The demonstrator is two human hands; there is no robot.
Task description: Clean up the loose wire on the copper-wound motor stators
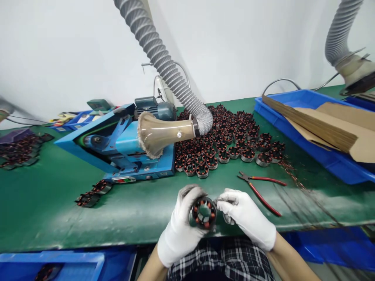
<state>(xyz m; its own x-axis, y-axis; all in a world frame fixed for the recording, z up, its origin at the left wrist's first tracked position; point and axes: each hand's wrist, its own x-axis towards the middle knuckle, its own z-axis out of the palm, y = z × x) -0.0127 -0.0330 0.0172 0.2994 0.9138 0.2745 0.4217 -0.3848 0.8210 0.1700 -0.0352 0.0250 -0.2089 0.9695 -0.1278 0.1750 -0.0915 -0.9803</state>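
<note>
My left hand (180, 230) grips one wound stator (204, 212) just in front of the blue machine (123, 150), and my right hand (247, 218) pinches its edge. I judge the work far from finished: a large heap of stators (228, 136) waits right of the machine, and only a few stators (93, 193) lie left of it.

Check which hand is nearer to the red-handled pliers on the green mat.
Right. The right hand is just left of the red-handled pliers, apart from them. The left hand sits farther left, gripping the wound stator between both hands.
</note>
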